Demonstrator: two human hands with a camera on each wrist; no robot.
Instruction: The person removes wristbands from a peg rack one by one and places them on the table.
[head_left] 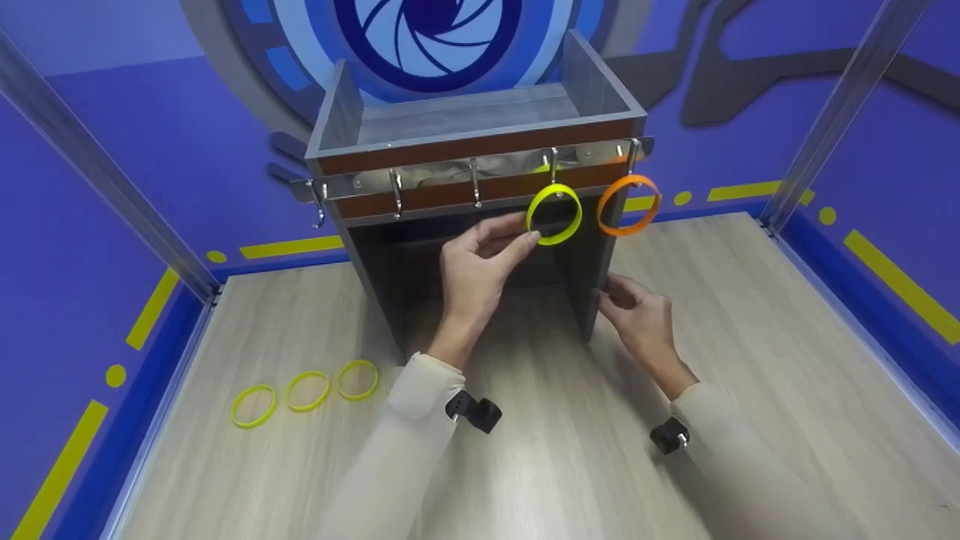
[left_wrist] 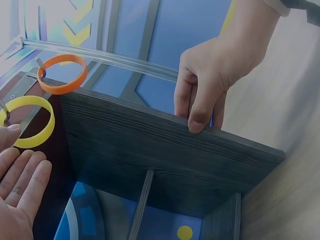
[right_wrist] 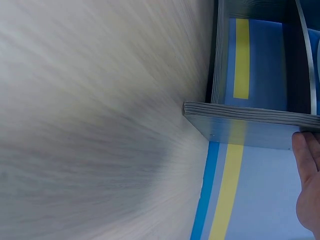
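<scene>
My left hand (head_left: 472,274) pinches a yellow ring (head_left: 555,241) at its lower left, between thumb and fingers. The top of this ring is at a metal hook (head_left: 553,163) on the rack fixed across the front of a grey wooden shelf unit. To its right, an orange ring (head_left: 628,230) hangs from the end hook (head_left: 634,154). Lower down, my right hand (head_left: 641,319) grips the front edge of the unit's right side panel (left_wrist: 165,145), thumb on the inner face and fingers on the outside.
Three more yellow rings (head_left: 307,407) lie in a row on the wood-grain tabletop (head_left: 525,465), left of the unit. Other hooks (head_left: 396,195) on the rack's left and middle hold no ring. Blue patterned walls (head_left: 847,165) enclose the table behind and at the sides.
</scene>
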